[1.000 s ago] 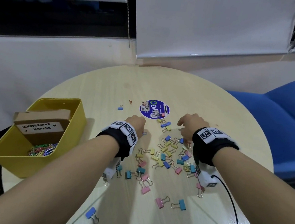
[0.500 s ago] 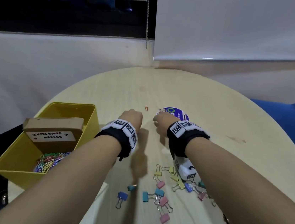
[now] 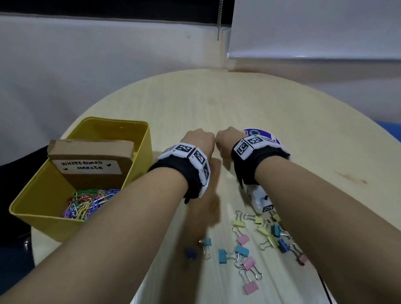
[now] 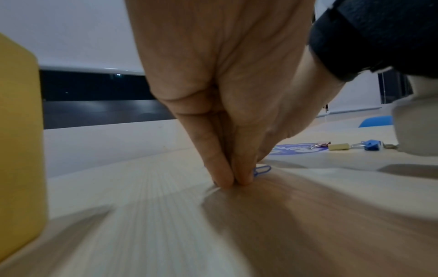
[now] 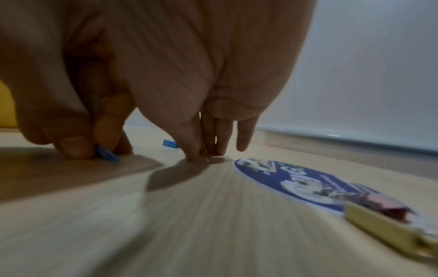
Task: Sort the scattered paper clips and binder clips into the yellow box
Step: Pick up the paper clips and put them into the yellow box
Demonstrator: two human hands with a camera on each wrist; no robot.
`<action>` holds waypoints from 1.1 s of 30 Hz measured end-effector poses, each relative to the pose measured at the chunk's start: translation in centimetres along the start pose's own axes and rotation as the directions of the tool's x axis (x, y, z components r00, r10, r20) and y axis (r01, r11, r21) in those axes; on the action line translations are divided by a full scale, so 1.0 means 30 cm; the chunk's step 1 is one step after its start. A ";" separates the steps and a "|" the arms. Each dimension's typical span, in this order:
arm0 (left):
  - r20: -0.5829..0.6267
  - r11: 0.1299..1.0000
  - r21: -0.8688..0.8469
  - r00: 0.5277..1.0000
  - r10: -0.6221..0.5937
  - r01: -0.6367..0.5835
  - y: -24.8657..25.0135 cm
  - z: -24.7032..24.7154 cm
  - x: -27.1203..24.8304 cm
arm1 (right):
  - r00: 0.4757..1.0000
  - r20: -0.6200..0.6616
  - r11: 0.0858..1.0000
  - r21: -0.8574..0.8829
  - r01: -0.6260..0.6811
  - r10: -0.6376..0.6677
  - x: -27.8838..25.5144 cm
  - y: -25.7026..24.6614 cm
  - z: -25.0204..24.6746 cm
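Pinching a blue paper clip [image 4: 261,170] against the round table [image 3: 298,128], the left hand [image 3: 197,140] worked beside the right hand [image 3: 226,138], whose fingertips [image 5: 192,151] touched the wood, grip unclear, near the yellow box [image 3: 35,210] of paper clips [image 3: 87,201], binder clips [image 3: 245,253] lying scattered nearby.

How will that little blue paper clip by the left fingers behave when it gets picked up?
The blue paper clip is thin bent wire, so probably very light and springy rather than floppy. It lies flat on the smooth table, so it may slide before the left hand lifts it; the fingers pinch low beside it.
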State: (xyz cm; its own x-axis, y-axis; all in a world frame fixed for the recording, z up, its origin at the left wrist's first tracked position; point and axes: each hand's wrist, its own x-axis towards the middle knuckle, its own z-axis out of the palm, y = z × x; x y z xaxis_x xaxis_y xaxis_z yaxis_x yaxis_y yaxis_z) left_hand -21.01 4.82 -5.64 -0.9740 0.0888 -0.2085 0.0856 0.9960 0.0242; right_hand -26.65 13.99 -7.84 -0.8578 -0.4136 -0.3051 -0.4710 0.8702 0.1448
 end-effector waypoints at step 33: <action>0.061 0.993 -0.111 0.997 0.037 -0.030 0.063 0.088 -0.369 | 0.982 0.078 0.978 0.133 0.162 -0.173 -0.452 -0.079 0.020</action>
State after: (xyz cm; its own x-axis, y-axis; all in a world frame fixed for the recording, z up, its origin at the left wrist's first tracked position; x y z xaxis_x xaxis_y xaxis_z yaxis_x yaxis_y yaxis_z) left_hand -9.50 5.73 -5.87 -0.9555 0.1253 -0.2671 0.0906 0.9862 0.1385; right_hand -13.79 17.71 -4.60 -0.7445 -0.5358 -0.3984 -0.5722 0.8195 -0.0329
